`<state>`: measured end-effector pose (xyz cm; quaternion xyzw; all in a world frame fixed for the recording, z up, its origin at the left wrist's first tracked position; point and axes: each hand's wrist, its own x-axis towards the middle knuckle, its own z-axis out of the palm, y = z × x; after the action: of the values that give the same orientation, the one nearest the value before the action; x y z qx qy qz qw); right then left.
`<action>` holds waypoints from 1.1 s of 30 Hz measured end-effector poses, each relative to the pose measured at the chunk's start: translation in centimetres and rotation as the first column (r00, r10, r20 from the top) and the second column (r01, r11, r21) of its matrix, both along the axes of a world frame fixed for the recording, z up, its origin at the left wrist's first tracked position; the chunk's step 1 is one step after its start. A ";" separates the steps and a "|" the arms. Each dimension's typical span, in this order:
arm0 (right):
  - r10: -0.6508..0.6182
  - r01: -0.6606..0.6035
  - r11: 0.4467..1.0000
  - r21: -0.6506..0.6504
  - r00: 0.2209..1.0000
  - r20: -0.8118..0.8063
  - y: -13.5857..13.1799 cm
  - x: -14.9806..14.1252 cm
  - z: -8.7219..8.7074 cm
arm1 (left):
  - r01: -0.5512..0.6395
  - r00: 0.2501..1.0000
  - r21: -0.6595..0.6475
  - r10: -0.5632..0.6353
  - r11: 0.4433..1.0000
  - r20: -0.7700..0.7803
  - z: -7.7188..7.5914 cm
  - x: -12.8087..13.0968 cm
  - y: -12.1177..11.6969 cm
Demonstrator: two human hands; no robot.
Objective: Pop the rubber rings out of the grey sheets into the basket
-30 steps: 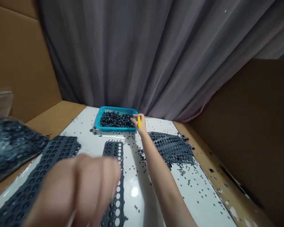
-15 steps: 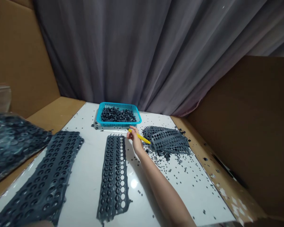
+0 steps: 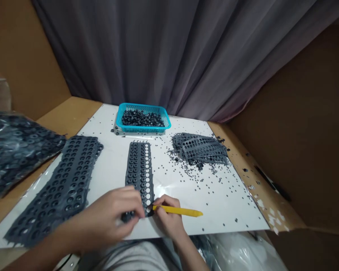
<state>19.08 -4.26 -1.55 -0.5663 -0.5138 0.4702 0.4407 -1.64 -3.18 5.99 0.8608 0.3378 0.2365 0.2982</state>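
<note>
Back from the basket to the counter edge, we are clamping a yellow stick in our right grip and pinching a grey perforated strip in our left grip.

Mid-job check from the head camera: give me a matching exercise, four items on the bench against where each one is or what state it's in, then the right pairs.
Items:
1. Yellow stick
2. Teal plastic basket
3. Stacked grey perforated strips
4. Clear plastic bag of dark rings

Places and states:
A. At far left, on the cardboard beside the white sheet
B. Held in the right hand
C. Full of small dark rings, at the sheet's far edge
D. At right, among scattered small dark pieces

Pairs: 1-B, 2-C, 3-D, 4-A
</note>
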 end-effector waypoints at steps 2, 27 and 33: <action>-0.005 0.000 0.999 0.051 0.996 0.088 -0.4 0.0 -0.4 | 0.005 0.995 -0.055 -0.010 0.998 -0.094 -1.9 1.0 1.7; 0.080 -0.141 0.973 0.180 0.948 0.309 -0.5 -0.4 -0.2 | 0.127 0.956 0.150 -0.082 0.981 -0.281 -5.4 3.7 1.1; 0.063 -0.117 0.979 0.169 0.954 0.294 -0.5 -0.6 0.1 | 0.221 0.957 0.145 -0.185 0.965 -0.224 -6.8 3.1 1.9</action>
<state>18.52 -4.81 -1.47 -0.5611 -0.6390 0.3532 0.3899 1.47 -1.29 -0.79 0.9331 0.2555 0.1407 0.2103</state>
